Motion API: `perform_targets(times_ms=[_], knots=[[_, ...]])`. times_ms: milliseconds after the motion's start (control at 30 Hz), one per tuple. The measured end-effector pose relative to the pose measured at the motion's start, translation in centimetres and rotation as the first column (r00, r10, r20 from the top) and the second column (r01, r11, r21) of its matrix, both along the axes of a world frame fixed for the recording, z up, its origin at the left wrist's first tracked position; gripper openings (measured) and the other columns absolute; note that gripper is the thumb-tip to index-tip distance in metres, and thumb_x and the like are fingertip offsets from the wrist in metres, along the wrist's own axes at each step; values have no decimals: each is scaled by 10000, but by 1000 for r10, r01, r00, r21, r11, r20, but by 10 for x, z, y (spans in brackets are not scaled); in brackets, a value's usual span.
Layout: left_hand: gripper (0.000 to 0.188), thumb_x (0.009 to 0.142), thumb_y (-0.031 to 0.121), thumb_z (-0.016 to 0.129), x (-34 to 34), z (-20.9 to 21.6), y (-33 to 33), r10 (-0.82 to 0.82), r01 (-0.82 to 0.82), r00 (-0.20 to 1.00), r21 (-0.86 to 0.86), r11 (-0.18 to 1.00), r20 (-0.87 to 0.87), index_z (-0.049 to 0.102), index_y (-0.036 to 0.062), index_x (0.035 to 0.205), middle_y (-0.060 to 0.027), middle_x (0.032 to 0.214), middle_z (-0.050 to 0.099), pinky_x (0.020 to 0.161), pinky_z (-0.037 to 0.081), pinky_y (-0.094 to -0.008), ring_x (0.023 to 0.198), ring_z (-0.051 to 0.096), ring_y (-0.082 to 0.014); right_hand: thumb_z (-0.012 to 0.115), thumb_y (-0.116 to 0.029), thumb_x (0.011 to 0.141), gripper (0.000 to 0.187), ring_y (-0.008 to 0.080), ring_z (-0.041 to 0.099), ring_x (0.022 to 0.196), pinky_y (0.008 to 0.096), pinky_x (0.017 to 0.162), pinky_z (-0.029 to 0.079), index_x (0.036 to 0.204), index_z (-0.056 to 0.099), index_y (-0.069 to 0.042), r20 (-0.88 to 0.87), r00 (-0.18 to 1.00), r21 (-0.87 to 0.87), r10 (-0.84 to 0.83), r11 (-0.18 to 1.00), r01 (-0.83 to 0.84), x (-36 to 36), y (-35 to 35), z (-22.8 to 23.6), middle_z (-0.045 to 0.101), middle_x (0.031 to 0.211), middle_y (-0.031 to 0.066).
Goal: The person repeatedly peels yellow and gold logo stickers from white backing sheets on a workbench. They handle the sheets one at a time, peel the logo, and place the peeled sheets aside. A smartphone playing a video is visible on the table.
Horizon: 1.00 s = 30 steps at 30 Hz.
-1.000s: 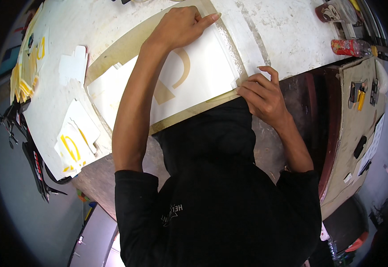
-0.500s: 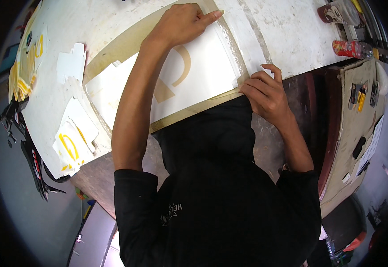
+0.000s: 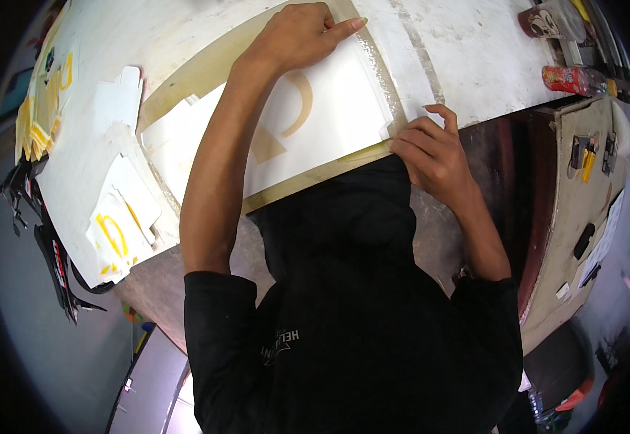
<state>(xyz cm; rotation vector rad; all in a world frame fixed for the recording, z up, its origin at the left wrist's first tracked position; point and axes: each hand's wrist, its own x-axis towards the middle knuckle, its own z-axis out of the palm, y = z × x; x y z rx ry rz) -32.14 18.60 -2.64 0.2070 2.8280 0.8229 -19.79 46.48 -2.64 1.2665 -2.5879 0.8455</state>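
A white sheet (image 3: 336,108) with a tan curved shape showing on it lies on a larger yellowish, translucent board (image 3: 271,194) at the table's near edge. My left hand (image 3: 297,36) rests at the sheet's far side, fingers curled down, thumb stretched to the right along the board's whitish border strip. Whatever is under those fingers is hidden. At the near right corner, my right hand (image 3: 434,153) pinches the edge of the sheet and board between thumb and bent fingers, the little finger raised. Its exact grip is partly hidden. My left forearm crosses over the sheet.
White cut pieces with yellow shapes (image 3: 116,231) lie at left, near a blank white piece (image 3: 117,98). More yellow-printed sheets (image 3: 40,119) hang at the far left edge. A plastic cup (image 3: 550,23) and a red-labelled bottle (image 3: 573,79) stand at right; a side stand (image 3: 582,181) holds cutters.
Both hands stay nearly in place, with the left hand still across the sheet and the right at its corner. The whole view has shifted slightly.
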Motion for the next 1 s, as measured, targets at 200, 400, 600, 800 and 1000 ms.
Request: perform_targets(times_ms=[200,400,600,800,1000], knots=[[645,981,623,635,24,24,-38,-11,20,996,-97,995,94,763,-9,972,-140,785,719,680,530,-384,685,661,-233,775,33,720,200,186,627,905,528,1081,438,882,722,-70,-6,997,-29,79,996,-79,16,-25,-2,647,899,16],[588,1005,553,643,55,22,-85,54,-38,993,-148,988,107,763,-18,936,-145,766,714,665,523,-377,666,646,-231,755,6,725,194,185,603,869,517,1053,439,906,737,-63,26,978,-26,207,978,-206,23,-70,4,642,885,12],[611,1002,557,640,74,22,-111,85,-75,994,-146,986,68,740,-31,870,-156,699,672,618,498,-384,617,616,-247,751,20,710,222,177,602,863,505,1025,445,917,744,-61,36,962,-58,272,961,-269,35,-112,0,638,884,12],[633,991,572,645,81,21,-120,81,-74,996,-168,983,36,727,-25,799,-149,609,621,564,473,-394,537,576,-255,764,14,748,184,180,605,861,485,1018,438,917,740,-53,23,963,-59,267,962,-265,43,-129,-3,656,882,18],[663,979,609,642,83,14,-120,101,-103,995,-170,980,-22,732,-20,788,-156,617,647,572,502,-388,554,632,-266,787,8,761,162,187,616,852,472,1021,432,910,749,-46,-4,968,-50,250,967,-250,47,-130,-3,673,860,30]])
